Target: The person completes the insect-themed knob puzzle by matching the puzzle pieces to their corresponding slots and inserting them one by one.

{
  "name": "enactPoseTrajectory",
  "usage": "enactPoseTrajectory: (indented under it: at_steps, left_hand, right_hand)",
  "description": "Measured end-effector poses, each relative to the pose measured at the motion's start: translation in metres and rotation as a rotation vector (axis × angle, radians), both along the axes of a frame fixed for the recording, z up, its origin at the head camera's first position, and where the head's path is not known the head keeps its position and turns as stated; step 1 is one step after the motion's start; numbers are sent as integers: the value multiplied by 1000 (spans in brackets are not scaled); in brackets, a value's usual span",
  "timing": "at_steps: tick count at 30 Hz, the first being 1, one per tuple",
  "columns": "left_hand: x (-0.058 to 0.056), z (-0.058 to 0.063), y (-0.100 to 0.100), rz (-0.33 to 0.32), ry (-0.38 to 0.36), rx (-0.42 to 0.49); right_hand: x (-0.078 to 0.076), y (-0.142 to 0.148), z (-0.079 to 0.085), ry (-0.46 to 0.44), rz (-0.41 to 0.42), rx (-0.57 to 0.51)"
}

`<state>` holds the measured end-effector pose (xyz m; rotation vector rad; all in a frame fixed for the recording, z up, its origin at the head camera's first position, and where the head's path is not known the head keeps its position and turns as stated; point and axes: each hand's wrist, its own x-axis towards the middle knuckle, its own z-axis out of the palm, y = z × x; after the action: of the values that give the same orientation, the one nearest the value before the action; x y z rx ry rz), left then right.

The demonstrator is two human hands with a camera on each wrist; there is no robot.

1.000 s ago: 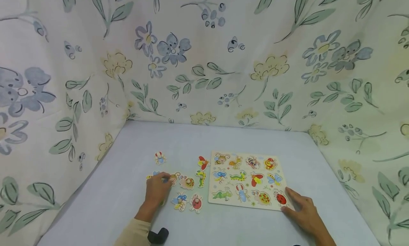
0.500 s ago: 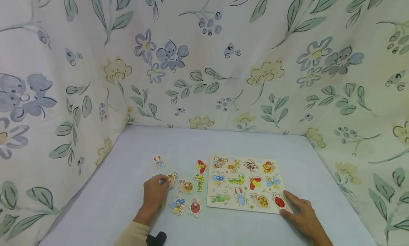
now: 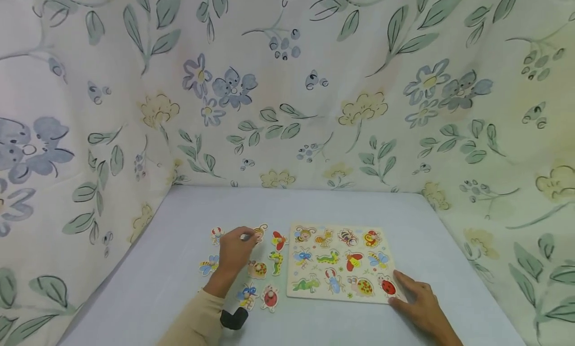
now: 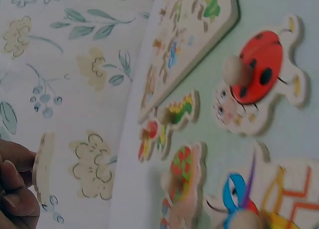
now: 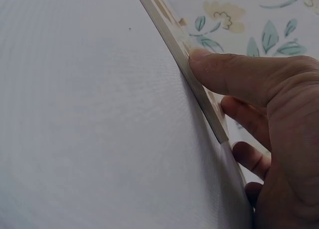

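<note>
The left hand is left of centre in the lower half of the head view, its grip clamped: thumb and fingers pinch a bee piece, whose striped head and curled antennae show beyond the fingertips. In the left wrist view this piece stands edge-on at the lower left, against the floral cloth. A beige sleeve and a black band are at the bottom of the head view

The right hand is at the lower right, its grip closed about the near right corner of a puzzle board, thumb on the near edge and forefinger on the right edge. The board lies flat on the white worktop, right of centre, with three rows of four insect pictures

Loose pieces lie left of the board: a red-winged piece just beside it, a green caterpillar piece below that, then a snail piece, a ladybird piece and a blue mosquito piece lower down. Farther left are a stag beetle piece and a blue-winged piece, near the left hand
</note>
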<state>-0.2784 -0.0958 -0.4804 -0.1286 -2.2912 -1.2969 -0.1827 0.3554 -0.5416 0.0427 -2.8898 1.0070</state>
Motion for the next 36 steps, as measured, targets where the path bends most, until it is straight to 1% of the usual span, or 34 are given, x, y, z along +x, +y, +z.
enactPoseTrajectory:
  at_steps: [4, 7, 10, 12, 14, 18, 20, 23, 26, 31, 33, 36]
  left_hand:
    - [-10, 11, 24, -97, 8, 23]
    - [-19, 17, 42, -148, 23, 41]
    - [-27, 19, 58, -181, 33, 49]
    - [-32, 18, 67, -195, 36, 37]
    - [-37, 14, 76, -208, 36, 15]
    - [-48, 5, 91, -201, 19, -29]
    - [-52, 0, 98, -193, -7, -40]
    - [-57, -11, 106, -191, -44, -43]
    - [-62, -22, 112, -181, -63, -36]
    - [-65, -31, 118, -157, -122, -20]
    - [-65, -34, 119, -159, -150, -8]
    - [-68, -42, 119, -172, -169, 5]
  right_hand:
    - [0, 0, -1, -26, -12, 11]
    - [-1, -1, -1, -53, -17, 9]
    - [-1, -2, 0, -73, -25, 3]
    - [-1, -3, 0, -84, -31, 7]
    - [0, -3, 0, -84, -37, 12]
    - [0, -3, 0, -91, -44, 7]
    - [0, -2, 0, -103, -46, 4]
    - [-1, -2, 1, -133, -58, -8]
    - [-2, -3, 1, -153, -70, -14]
    - [-2, -4, 1, -158, -83, -20]
    - [-1, -4, 1, -154, -85, -22]
    - [-1, -6, 0, -150, -88, -24]
